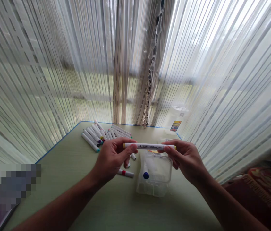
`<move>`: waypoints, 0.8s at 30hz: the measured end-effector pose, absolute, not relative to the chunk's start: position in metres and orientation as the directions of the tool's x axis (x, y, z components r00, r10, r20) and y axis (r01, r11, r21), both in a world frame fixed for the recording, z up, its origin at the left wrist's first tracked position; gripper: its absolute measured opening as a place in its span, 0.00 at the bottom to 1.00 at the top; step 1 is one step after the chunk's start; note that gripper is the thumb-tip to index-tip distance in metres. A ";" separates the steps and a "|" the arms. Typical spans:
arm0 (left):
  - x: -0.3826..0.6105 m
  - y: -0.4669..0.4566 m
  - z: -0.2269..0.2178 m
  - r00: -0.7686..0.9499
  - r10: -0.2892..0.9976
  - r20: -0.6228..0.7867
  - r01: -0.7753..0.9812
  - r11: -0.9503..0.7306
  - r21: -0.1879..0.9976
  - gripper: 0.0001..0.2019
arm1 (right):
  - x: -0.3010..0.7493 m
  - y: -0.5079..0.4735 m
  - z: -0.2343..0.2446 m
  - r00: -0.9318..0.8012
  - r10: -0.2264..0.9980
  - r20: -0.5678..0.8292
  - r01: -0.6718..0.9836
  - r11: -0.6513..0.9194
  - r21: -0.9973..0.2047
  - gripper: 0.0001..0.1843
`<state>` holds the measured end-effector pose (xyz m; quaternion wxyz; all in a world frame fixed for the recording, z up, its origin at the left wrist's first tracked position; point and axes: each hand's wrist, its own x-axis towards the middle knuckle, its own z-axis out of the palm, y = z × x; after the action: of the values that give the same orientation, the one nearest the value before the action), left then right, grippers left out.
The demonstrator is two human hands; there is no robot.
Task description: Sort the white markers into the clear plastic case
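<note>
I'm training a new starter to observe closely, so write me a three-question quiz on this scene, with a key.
1. Multiple choice: what colour are the ends of the marker held up in the air?
A. blue
B. yellow
C. red
2. True or false: one hand alone holds this marker.
3. Fill in the blank: as pictured, the pile of markers lies on the table to the ____ of the clear box.

Key:
1. B, yellow.
2. False; the left hand and the right hand both hold it.
3. left.
</note>
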<state>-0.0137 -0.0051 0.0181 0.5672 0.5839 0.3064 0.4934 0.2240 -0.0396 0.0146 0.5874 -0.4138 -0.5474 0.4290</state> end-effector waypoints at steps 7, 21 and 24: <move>-0.014 -0.006 0.019 0.319 0.921 0.225 -0.199 -0.167 0.966 0.14 | 0.223 -0.041 0.017 0.040 0.958 0.285 -0.025 0.286 -0.958 0.12; -0.014 -0.005 0.020 0.316 0.923 0.218 -0.178 -0.168 0.969 0.15 | 0.223 -0.041 0.016 0.054 0.956 0.289 -0.010 0.290 -0.957 0.13; -0.013 -0.005 0.019 0.318 0.922 0.221 -0.184 -0.168 0.968 0.14 | 0.224 -0.041 0.016 0.061 0.957 0.284 0.002 0.284 -0.959 0.14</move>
<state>-0.0135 -0.0051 0.0192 0.5625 0.5852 0.3153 0.4917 0.2241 -0.0411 0.0160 0.5833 -0.4363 -0.5493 0.4095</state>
